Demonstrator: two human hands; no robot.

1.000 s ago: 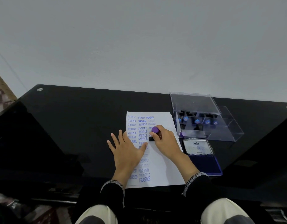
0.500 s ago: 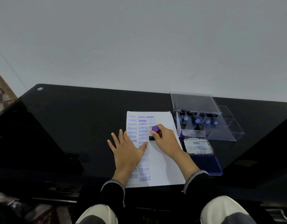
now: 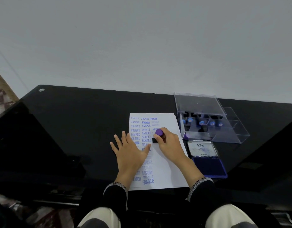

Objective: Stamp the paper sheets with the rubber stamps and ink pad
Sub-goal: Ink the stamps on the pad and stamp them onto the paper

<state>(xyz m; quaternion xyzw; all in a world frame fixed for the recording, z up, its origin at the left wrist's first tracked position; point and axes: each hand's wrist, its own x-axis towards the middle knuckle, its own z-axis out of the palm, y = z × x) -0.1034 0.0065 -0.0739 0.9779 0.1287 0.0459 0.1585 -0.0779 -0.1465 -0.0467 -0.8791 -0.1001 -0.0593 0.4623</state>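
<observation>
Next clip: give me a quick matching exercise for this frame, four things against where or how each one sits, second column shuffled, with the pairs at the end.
Things:
1. rubber stamp
2. left hand
3. ink pad
4. clear plastic box

Places or states:
A. lies open on the table, right of the paper
B. spread flat on the paper sheets, fingers straight
C. stands lid-up at the far right, with blue-topped stamps inside
D. held upright in the right hand, base down on the paper

Pairs: 1-D, 2-B, 3-A, 4-C
</observation>
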